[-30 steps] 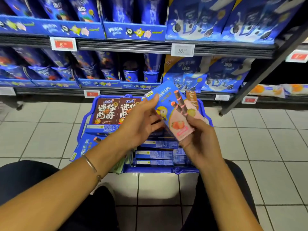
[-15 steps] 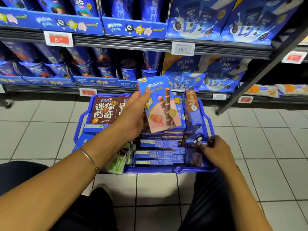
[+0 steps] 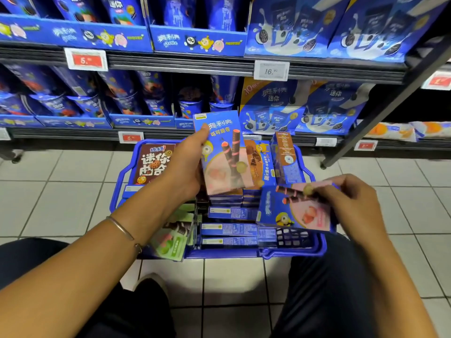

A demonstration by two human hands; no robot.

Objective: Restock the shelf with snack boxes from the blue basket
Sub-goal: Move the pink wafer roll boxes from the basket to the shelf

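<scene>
A blue basket (image 3: 122, 176) full of snack boxes stands on the tiled floor in front of the shelf (image 3: 170, 62). My left hand (image 3: 188, 164) grips an upright blue and pink wafer-roll box (image 3: 223, 154) above the basket. My right hand (image 3: 351, 203) pinches a second, similar blue and pink box (image 3: 295, 211), tilted on its side over the basket's right front corner. Brown cookie boxes (image 3: 153, 164) stand at the basket's back left, and several blue boxes (image 3: 229, 229) lie stacked in its middle.
The shelf's lower tier holds blue snack cups (image 3: 136, 98) and large blue bags (image 3: 273, 111). Red price tags (image 3: 85, 60) and a white price tag (image 3: 271, 70) hang on the shelf rails. A slanted metal post (image 3: 390, 98) stands at the right. My dark-trousered knees flank the basket.
My left hand took over the first box and raised it upright. My right hand let go, dropped into the basket's right side and lifted out a second pink and blue box.
</scene>
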